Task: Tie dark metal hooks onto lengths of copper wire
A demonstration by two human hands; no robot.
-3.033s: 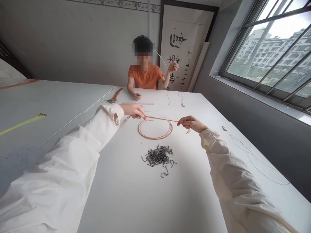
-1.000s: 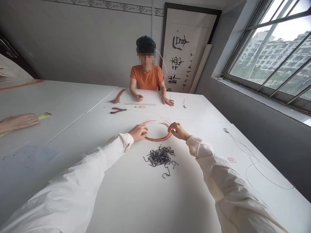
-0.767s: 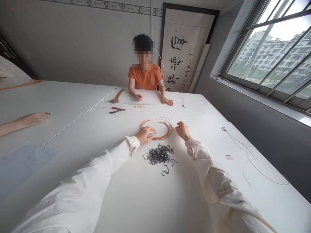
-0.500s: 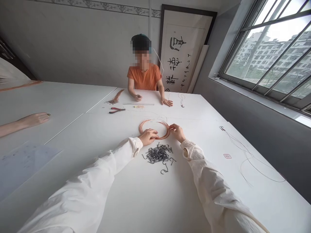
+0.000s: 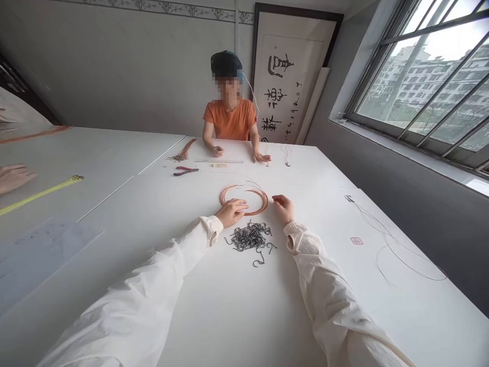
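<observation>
A coil of thin orange line (image 5: 263, 204) lies on the white table in front of me. My left hand (image 5: 232, 212) is on its near left edge, fingers bent over the strands and thumb low. Just right of the coil, apart from it, is my right hand (image 5: 283, 209), its thumb and fingertips pressed together. Whether a strand is between them is too fine to make out. On the near side of the coil sits a heap of dark metal fish hooks (image 5: 250, 236), a few lying loose at its edge.
Across the table sits a person in an orange top (image 5: 231, 120), near red-handled pliers (image 5: 186, 171), a bundle of brown line (image 5: 187, 150) and a ruler (image 5: 219, 161). Another person's hand (image 5: 15, 178) is at left by yellow line (image 5: 42, 195). Loose line with hooks (image 5: 376, 227) lies right.
My right hand has drawn off the coil's right edge, a little to the right. My left hand stays on the coil. At left, the other person's hand moved left and yellow line came into view.
</observation>
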